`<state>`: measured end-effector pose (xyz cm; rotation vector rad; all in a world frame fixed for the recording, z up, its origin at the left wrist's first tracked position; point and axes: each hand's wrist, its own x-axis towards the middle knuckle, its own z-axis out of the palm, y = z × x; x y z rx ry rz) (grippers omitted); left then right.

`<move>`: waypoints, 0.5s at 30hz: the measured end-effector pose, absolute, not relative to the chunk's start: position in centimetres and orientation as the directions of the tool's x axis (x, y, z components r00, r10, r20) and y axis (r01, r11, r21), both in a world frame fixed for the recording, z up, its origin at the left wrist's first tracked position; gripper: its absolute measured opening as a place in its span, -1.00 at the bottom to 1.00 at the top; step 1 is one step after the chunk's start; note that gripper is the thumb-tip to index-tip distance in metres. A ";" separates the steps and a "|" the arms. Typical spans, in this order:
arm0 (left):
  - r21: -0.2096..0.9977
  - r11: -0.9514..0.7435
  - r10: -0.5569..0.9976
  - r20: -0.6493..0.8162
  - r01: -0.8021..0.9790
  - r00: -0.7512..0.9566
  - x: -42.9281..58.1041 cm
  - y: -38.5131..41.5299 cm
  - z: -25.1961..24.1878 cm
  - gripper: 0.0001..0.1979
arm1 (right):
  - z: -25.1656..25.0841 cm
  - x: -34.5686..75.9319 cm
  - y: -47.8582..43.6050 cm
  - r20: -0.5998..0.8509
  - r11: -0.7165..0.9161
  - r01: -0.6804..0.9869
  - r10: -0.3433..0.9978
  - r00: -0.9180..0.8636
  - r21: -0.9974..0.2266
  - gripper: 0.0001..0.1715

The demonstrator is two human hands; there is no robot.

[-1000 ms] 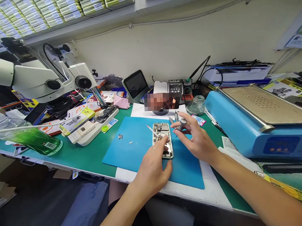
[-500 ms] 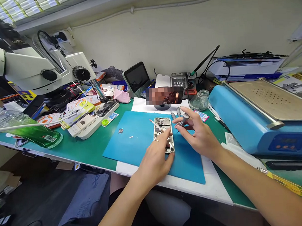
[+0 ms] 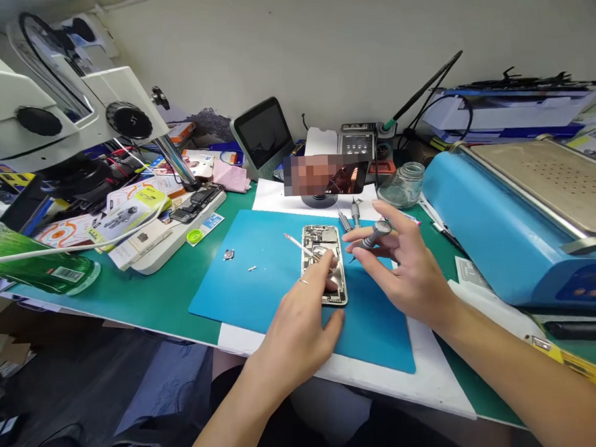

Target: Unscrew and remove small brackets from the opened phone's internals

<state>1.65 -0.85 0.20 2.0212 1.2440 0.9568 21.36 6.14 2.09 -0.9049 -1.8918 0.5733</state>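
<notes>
An opened smartphone [image 3: 322, 235] lies on the blue mat [image 3: 241, 285], its inner parts bare. My left hand [image 3: 302, 322] is over its lower half, fingers curled onto it and thumb by the bottom edge. A thin pale stick [image 3: 295, 241] with a pinkish end pokes out past those fingers; its other end is hidden. To the right of the phone, my right hand [image 3: 413, 271] pinches a small grey screwdriver [image 3: 376, 234] above the mat, its tip angled down and left, apart from the phone. Two more grey screwdrivers [image 3: 355, 212] lie behind it.
A small component [image 3: 229, 254] and a tiny white piece [image 3: 252, 268] lie left on the mat. Behind stand a propped phone [image 3: 348, 176] playing video and a glass jar [image 3: 405, 184]. A blue machine [image 3: 506, 234] is right; a microscope [image 3: 110, 106] and green bottle [image 3: 43, 267] are left.
The view has shifted slightly and come nearer. Both hands keep much the same pose, with the screwdriver still in the right fingers and the left hand on the opened phone.
</notes>
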 end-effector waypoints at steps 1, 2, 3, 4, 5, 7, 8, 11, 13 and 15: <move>0.767 -0.393 0.914 0.266 0.508 0.306 1.3 -1.3 0.2 -0.14 | 2.2 21.3 6.0 0.546 0.613 0.331 0.790 -0.279 -0.717 -0.27; 0.754 -0.388 0.917 0.261 0.530 0.300 0.9 -1.8 0.2 -0.15 | 2.3 21.2 5.8 0.545 0.603 0.311 0.797 -0.259 -0.734 -0.30; 0.740 -0.379 0.923 0.255 0.557 0.289 0.5 -2.3 0.2 -0.17 | 2.4 21.1 5.6 0.541 0.590 0.293 0.807 -0.236 -0.752 -0.33; 0.726 -0.373 0.926 0.257 0.578 0.276 0.0 -2.8 0.1 -0.19 | 2.5 20.9 5.4 0.536 0.577 0.276 0.817 -0.214 -0.769 -0.36; 0.716 -0.366 0.930 0.258 0.595 0.263 -0.4 -3.4 0.0 -0.20 | 2.6 20.8 5.2 0.529 0.564 0.260 0.825 -0.196 -0.784 -0.39; 0.700 -0.343 0.939 0.261 0.627 0.222 -1.2 -4.3 -0.2 -0.19 | 2.9 20.6 5.0 0.514 0.543 0.234 0.840 -0.174 -0.807 -0.43; 0.695 -0.327 0.945 0.260 0.640 0.200 -1.4 -4.5 -0.3 -0.20 | 3.0 20.6 5.0 0.504 0.530 0.224 0.847 -0.167 -0.818 -0.45; 0.702 -0.290 0.954 0.268 0.650 0.135 -1.7 -4.8 -0.4 -0.22 | 3.5 20.7 4.9 0.445 0.467 0.210 0.884 -0.146 -0.859 -0.53; 0.720 -0.264 0.959 0.269 0.641 0.094 -1.4 -4.6 -0.3 -0.24 | 3.7 20.9 4.9 0.367 0.390 0.228 0.920 -0.136 -0.892 -0.57; 0.741 -0.208 0.970 0.239 0.639 0.038 -1.1 -4.5 -0.2 -0.24 | 3.6 21.2 4.7 0.280 0.302 0.252 0.953 -0.118 -0.920 -0.63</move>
